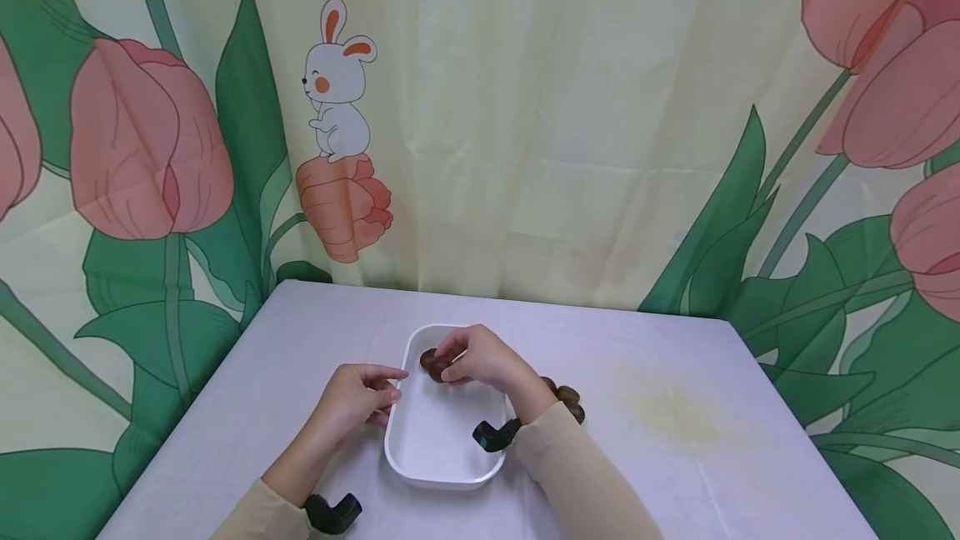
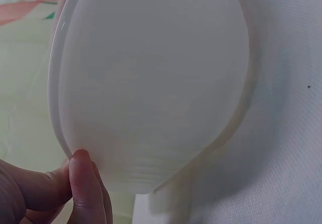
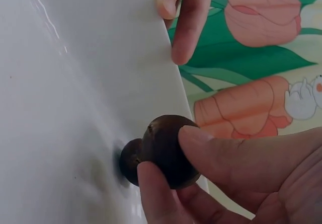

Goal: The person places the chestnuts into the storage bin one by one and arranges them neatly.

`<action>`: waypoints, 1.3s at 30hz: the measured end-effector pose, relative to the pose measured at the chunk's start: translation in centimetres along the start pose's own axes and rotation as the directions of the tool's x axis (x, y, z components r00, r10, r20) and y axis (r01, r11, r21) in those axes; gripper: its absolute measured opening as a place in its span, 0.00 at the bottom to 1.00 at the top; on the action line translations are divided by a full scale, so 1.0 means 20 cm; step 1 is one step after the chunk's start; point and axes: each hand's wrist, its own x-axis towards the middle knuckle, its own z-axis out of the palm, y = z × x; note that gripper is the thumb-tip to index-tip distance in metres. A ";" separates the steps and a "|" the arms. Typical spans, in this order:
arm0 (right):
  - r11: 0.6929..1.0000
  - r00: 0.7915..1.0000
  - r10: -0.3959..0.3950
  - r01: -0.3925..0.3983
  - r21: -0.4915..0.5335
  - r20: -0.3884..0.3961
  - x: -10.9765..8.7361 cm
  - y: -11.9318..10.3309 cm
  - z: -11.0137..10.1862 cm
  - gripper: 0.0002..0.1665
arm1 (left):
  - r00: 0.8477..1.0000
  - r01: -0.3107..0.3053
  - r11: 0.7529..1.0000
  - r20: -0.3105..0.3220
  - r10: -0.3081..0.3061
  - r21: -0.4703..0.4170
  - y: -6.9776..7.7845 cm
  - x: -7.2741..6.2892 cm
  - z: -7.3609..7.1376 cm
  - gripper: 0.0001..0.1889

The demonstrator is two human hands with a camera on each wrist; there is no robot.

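Note:
A white rectangular tray (image 1: pixel 442 465) with rounded corners sits on the table. My left hand (image 1: pixel 356 394) pinches its left rim; in the left wrist view the thumb (image 2: pixel 84 181) lies against the tray's outer wall (image 2: pixel 156 83). Over the far end of the tray, my right hand (image 1: pixel 483 361) holds a dark brown chestnut (image 3: pixel 168 151) between thumb and fingers. Close behind that one, a second chestnut (image 3: pixel 131 159) rests in the tray against the wall. Several more chestnuts (image 1: pixel 567 396) lie on the table right of the tray, partly hidden by the right forearm.
A white cloth covers the table (image 1: pixel 675 473). Behind it hangs a curtain (image 1: pixel 540 148) printed with tulips and a rabbit. Black wrist devices (image 1: pixel 333 513) are worn on both arms; the right one hangs over the tray's near right side.

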 end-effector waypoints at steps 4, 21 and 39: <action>0.998 1.000 0.001 -0.001 -0.056 0.006 0.01 0.01 0.01 0.17 | 1.000 0.002 1.000 -0.002 -0.002 0.008 0.00 0.00 0.00 0.16; 0.988 1.000 0.021 -0.020 -0.153 0.005 0.04 0.04 0.06 0.17 | 1.000 -0.004 1.000 -0.005 0.004 0.004 -0.01 0.00 0.00 0.16; 0.980 0.998 0.050 -0.054 -0.194 -0.027 0.05 0.04 0.08 0.18 | 1.000 -0.022 1.000 -0.010 0.022 0.001 -0.02 0.00 0.00 0.16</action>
